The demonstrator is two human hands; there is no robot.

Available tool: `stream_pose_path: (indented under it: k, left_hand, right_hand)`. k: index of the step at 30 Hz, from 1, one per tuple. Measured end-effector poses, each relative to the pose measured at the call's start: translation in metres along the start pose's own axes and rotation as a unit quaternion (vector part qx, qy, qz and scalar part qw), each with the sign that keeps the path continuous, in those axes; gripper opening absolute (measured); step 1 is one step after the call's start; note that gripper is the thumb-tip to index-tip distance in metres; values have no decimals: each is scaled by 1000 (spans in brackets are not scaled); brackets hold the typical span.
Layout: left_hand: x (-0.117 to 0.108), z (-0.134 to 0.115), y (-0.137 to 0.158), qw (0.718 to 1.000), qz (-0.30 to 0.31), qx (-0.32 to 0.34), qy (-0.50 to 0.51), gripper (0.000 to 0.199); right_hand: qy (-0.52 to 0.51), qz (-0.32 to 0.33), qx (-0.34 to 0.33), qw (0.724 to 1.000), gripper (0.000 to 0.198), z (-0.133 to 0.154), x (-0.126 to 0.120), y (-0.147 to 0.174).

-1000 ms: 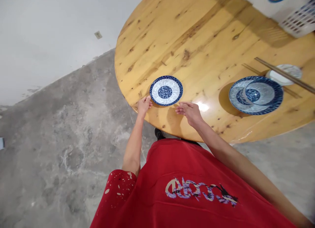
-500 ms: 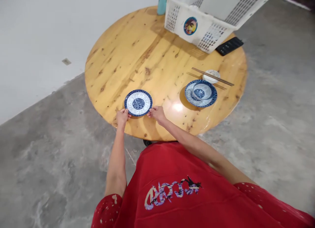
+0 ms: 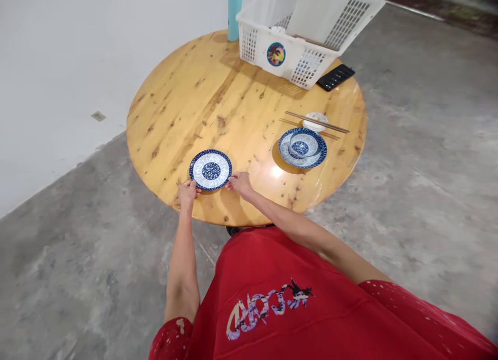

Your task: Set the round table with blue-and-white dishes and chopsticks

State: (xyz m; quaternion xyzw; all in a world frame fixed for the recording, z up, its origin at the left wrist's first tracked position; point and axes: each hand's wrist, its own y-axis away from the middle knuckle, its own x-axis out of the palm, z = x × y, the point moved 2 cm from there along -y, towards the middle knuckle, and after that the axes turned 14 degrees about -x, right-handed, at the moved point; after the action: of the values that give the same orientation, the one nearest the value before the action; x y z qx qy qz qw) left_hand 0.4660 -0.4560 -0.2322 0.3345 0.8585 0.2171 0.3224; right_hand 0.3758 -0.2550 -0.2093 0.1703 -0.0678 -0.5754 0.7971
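A round plate point(image 3: 201, 169) with a dark blue rim and a speckled blue centre lies near the front edge of the wooden table. My left hand point(image 3: 188, 192) pinches its rim at the lower left, and my right hand point(image 3: 240, 183) has its fingers on the rim at the lower right. To the right, a matching blue-and-white plate point(image 3: 287, 155) carries a bowl point(image 3: 311, 139). Behind that, a pair of chopsticks point(image 3: 330, 126) rests across a small white dish point(image 3: 316, 117).
Round wooden table point(image 3: 175, 116) against a white wall. A white plastic basket point(image 3: 254, 49) stands at the back, with a turquoise bottle point(image 3: 234, 15) on its left and a black tray-like object point(image 3: 335, 78) at its right front corner. Grey concrete floor surrounds the table.
The camera view has tilted and shifted, so the basket and bottle show more fully. Both hands stay at the plate's rim, and the table items keep their places.
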Motion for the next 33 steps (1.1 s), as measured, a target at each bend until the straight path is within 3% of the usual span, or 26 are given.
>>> stream_pose_path:
  k: [4,12,33]
  left_hand:
    - [-1,0,-2,1000,-8,4,-14,24]
    - [-3,0,-1,999,-20,4,-36,24]
    - [-6,-6,-2,999,-5,21,-43,26]
  right_hand:
    - [9,4,-5,1000,16,-2,2,-2]
    - [4,5,2,1000,28,-6,6,-1]
    - [-17,-3,12,1000,27,-2,8,1]
